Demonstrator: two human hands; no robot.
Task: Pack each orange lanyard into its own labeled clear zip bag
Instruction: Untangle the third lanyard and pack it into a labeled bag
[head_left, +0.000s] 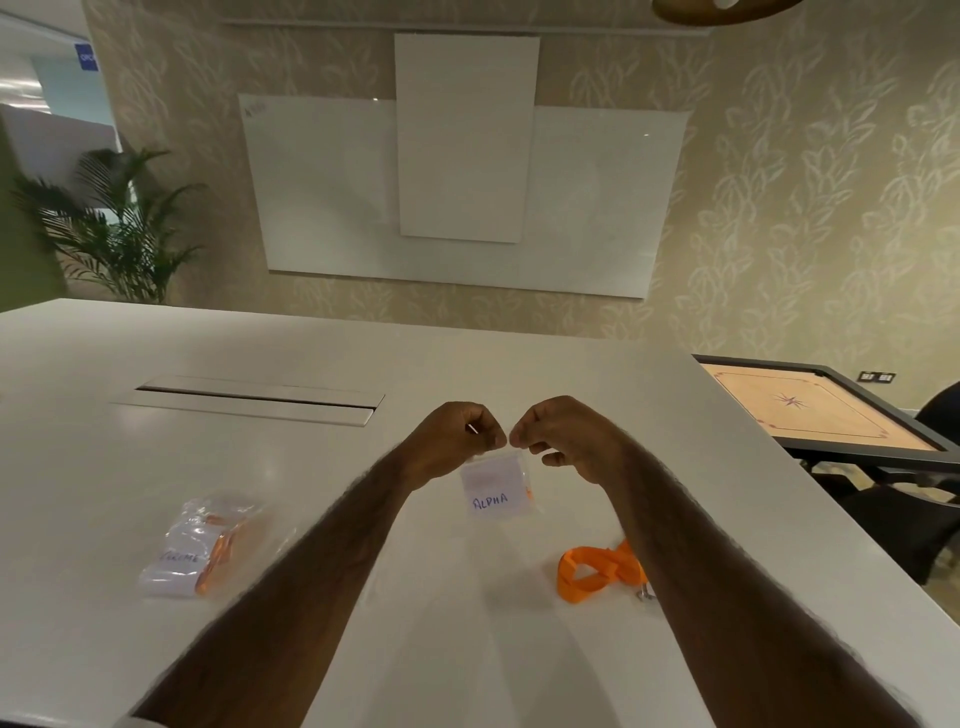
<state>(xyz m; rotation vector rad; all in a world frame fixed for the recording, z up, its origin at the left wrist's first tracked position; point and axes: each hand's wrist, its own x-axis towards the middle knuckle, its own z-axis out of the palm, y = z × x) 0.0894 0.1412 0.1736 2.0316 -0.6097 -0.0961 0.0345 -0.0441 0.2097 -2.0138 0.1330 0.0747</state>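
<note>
My left hand (457, 436) and my right hand (561, 436) pinch the top edge of a small clear zip bag (496, 488) and hold it up above the white table (363, 364). Its white label reads ALPHA, and a sliver of orange shows at its right side. A loose orange lanyard (597, 571) with a metal clip lies bunched on the table, partly hidden under my right forearm. To the left lies another clear bag (197, 551) with a handwritten label and an orange lanyard inside.
A recessed cable slot (249, 400) runs across the table beyond my hands. A carrom board (821, 410) on a black stand sits off the table's right edge, with dark chairs nearby. A potted plant (114, 228) stands at the far left, whiteboards on the wall.
</note>
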